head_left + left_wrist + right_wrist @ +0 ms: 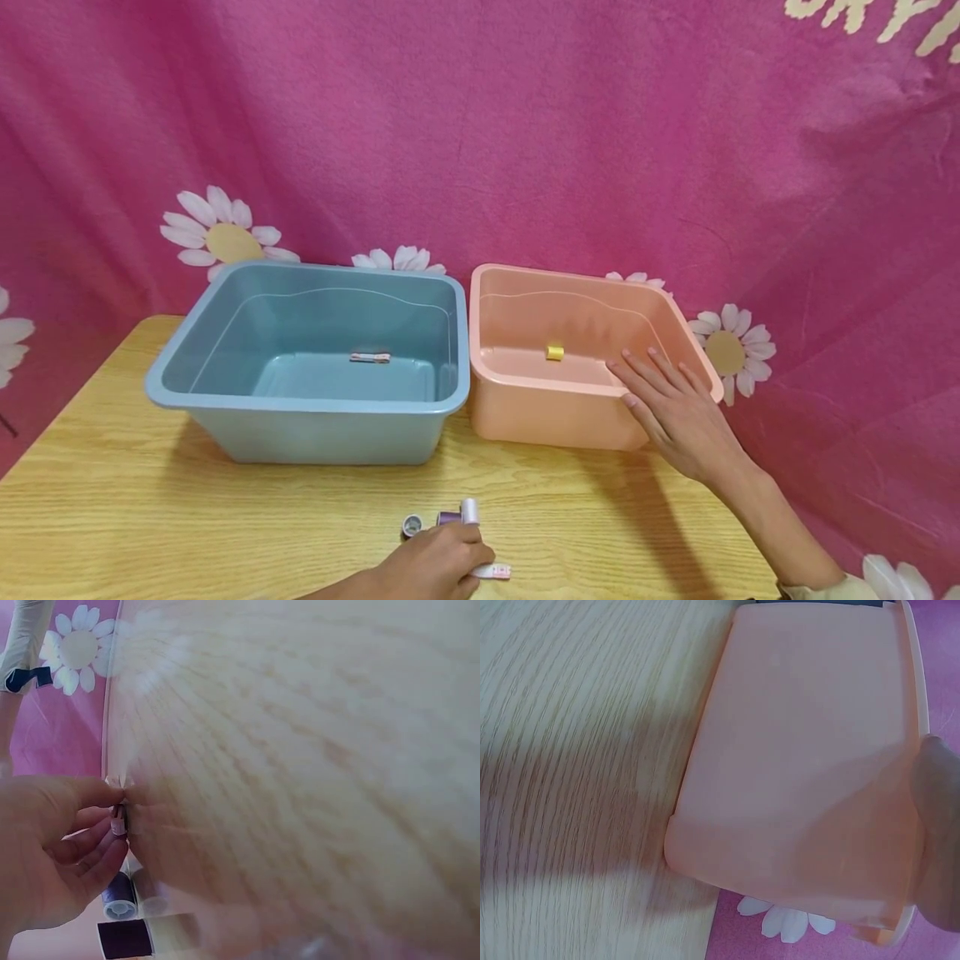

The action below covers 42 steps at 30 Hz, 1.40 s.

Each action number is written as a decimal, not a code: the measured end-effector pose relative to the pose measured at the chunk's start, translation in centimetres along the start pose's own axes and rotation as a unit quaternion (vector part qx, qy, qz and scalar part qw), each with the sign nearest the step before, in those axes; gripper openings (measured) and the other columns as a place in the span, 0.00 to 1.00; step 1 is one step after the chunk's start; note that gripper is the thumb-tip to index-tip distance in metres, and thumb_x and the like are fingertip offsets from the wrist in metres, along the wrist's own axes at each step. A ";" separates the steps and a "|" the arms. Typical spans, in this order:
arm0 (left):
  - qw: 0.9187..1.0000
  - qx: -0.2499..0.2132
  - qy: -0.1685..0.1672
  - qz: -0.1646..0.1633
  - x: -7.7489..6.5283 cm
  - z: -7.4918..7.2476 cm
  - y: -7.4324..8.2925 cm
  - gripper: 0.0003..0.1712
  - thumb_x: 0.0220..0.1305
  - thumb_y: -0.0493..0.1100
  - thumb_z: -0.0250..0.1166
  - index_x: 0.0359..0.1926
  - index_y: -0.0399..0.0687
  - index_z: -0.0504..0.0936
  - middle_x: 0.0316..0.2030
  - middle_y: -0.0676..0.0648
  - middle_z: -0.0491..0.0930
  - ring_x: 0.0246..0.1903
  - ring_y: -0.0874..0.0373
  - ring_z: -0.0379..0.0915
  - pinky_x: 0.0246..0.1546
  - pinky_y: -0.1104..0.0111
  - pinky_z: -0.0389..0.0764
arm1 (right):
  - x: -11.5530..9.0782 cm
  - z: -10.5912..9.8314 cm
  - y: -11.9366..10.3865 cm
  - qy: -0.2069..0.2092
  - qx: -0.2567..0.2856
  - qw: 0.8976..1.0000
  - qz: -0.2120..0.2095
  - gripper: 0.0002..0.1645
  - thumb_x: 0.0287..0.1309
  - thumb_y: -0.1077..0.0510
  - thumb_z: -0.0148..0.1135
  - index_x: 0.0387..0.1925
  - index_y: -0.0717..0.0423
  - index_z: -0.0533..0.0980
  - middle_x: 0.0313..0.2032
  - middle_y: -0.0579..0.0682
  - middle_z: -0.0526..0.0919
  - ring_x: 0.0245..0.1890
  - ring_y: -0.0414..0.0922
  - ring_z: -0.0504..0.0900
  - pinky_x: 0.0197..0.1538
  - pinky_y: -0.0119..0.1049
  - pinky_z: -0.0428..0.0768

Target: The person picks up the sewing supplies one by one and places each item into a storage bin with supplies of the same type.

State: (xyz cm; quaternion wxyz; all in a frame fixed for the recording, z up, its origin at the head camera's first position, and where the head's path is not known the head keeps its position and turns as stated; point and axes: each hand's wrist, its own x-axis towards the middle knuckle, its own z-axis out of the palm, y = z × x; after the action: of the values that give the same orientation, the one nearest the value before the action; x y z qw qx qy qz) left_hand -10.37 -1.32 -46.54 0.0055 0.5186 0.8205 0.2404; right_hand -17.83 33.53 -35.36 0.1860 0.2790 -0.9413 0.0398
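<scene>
In the head view my left hand (438, 560) pinches a small white clothespin-like piece with pink print (492, 572) just above the table. The left wrist view shows the thumb and fingers of this hand (64, 851) closed on that small piece (118, 823). Right by the knuckles are a pale thread spool (469, 511), a purple spool (447, 518) and a dark-sided spool (412, 525). My right hand (686, 421), fingers straight and spread, is over the near right rim of the peach basin (555, 412). Inside that basin lies a yellow spool (554, 353).
A blue-grey basin (322, 437) stands left of the peach one, their rims almost touching. On its floor lies a similar printed piece (370, 357). Both basins are on a wood-grain table (97, 500), before a pink cloth (465, 133) with white flowers.
</scene>
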 end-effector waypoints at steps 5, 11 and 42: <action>1.000 0.025 -0.001 0.018 0.4 0.2 0.0 0.11 0.58 0.36 0.72 0.42 0.49 0.86 0.33 0.58 0.77 0.33 0.74 0.67 0.32 0.87 0.66 | 0.0 0.0 0.1 0.002 0.001 1.000 0.001 0.29 0.73 0.50 0.52 0.73 0.44 0.66 0.72 0.50 0.66 0.73 0.57 0.57 0.70 0.62 0.54; 1.000 0.010 -0.005 0.020 0.7 0.4 0.1 0.10 0.58 0.33 0.71 0.40 0.50 0.87 0.32 0.58 0.76 0.31 0.74 0.67 0.33 0.87 0.65 | 0.0 -0.1 0.1 0.002 -0.003 1.000 0.001 0.29 0.73 0.49 0.52 0.73 0.43 0.66 0.72 0.49 0.65 0.73 0.57 0.58 0.68 0.63 0.57; 0.999 -0.022 0.023 0.026 -0.2 -0.6 0.5 0.12 0.60 0.30 0.68 0.41 0.49 0.87 0.34 0.58 0.76 0.33 0.75 0.66 0.33 0.89 0.64 | 0.0 -0.1 -0.1 0.004 0.002 1.000 0.000 0.30 0.73 0.50 0.53 0.73 0.42 0.66 0.71 0.49 0.67 0.72 0.58 0.59 0.70 0.60 0.55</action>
State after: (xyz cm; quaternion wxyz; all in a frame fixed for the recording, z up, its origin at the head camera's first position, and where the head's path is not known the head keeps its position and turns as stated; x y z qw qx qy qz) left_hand -9.97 -1.50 -45.87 -0.0087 0.5337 0.8013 0.2703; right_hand -17.77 33.50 -35.24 0.1892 0.2796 -0.9403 0.0429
